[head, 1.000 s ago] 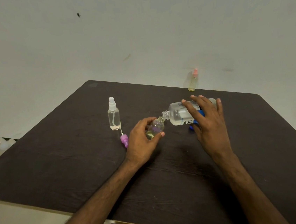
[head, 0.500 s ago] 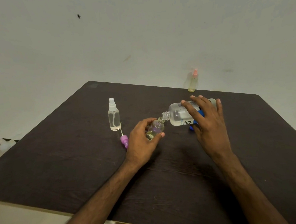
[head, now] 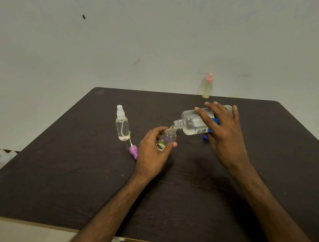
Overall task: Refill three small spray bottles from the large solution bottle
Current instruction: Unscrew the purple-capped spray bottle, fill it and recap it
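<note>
Large solution bottle [head: 194,124] tipped in right hand [head: 225,133], left hand [head: 152,151] clasping open small bottle [head: 166,138], purple sprayer [head: 134,152] beside.

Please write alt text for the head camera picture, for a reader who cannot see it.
A person's right hand tips a large clear bottle so its open neck meets the mouth of a small bottle held tilted by the left hand over a dark table. A white-capped spray bottle, a purple sprayer head and a pink-capped bottle stand nearby.
</note>
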A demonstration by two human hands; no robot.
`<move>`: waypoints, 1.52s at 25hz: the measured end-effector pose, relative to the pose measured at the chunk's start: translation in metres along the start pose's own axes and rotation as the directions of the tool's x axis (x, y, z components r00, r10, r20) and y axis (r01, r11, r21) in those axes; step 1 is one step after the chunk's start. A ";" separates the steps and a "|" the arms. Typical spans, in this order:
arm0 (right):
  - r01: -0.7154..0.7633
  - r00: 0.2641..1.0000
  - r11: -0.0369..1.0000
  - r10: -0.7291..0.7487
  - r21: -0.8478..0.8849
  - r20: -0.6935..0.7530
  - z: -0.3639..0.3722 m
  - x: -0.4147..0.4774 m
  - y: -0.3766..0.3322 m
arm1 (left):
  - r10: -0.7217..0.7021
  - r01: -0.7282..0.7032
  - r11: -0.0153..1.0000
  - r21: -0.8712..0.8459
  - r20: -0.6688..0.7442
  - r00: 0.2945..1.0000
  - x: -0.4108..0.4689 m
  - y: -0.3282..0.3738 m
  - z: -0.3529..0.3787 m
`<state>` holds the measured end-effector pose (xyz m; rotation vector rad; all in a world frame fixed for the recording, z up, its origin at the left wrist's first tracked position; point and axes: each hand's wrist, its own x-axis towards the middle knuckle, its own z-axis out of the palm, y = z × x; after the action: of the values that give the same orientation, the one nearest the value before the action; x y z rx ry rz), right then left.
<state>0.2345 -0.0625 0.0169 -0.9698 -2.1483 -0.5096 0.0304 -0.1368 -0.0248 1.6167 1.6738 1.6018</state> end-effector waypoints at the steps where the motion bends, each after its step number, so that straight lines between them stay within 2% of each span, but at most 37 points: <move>1: 0.000 1.000 1.000 0.000 0.000 -0.002 0.000 0.000 0.000 | -0.004 0.004 1.000 0.001 0.002 1.000 0.000 0.000 0.000; 38: 0.001 1.000 1.000 -0.001 0.010 -0.012 -0.003 0.000 -0.001 | 0.019 -0.019 1.000 0.018 -0.003 1.000 -0.001 0.001 -0.001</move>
<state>0.2344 -0.0648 0.0187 -0.9579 -2.1393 -0.5036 0.0304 -0.1381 -0.0240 1.6446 1.6838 1.6036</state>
